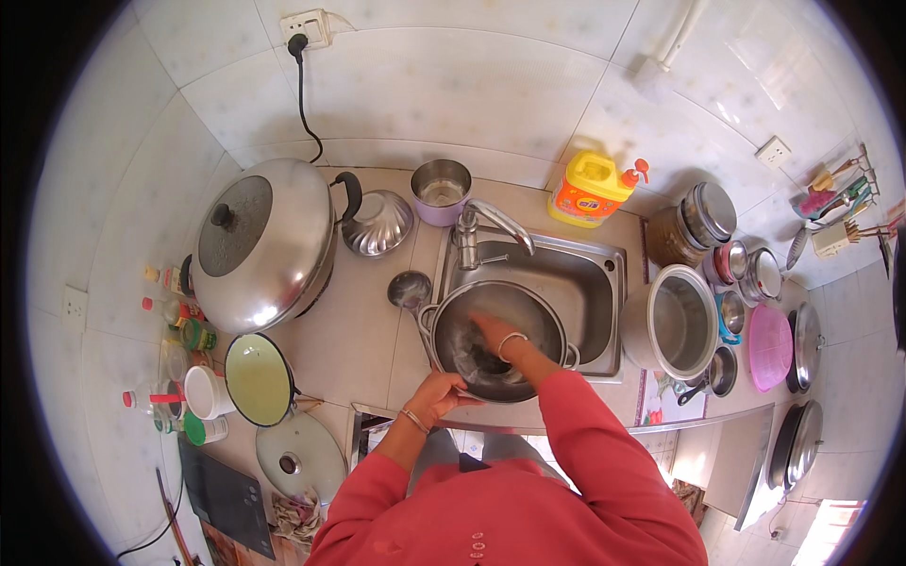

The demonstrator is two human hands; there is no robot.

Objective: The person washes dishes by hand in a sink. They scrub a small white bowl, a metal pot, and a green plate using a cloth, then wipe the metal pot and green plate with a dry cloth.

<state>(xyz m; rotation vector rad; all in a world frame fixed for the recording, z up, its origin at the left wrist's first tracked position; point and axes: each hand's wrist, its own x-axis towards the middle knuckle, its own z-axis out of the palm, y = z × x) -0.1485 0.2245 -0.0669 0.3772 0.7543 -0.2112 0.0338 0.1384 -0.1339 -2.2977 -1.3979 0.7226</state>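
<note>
A wide two-handled metal pan (pixel 527 311) rests over the left part of the steel sink (pixel 617 311), with cloudy water inside. My left hand (pixel 442 395) grips its near-left rim. Down in the pan is my right hand (pixel 495 334); its fingertips are at the dark, wet bottom, and whether they hold anything is hidden. The faucet (pixel 495 212) arches just beyond the pan. To the pan's left a metal ladle (pixel 409 289) lies on the counter, its handle running beside the pan.
A large lidded wok (pixel 283 247), a fluted metal bowl (pixel 379 225) and a small lilac pot (pixel 441 191) stand left and behind. A yellow detergent jug (pixel 591 191) is by the wall. On the right are a deep aluminium pot (pixel 672 322), a small saucepan (pixel 722 371) and a pink basket (pixel 770 348).
</note>
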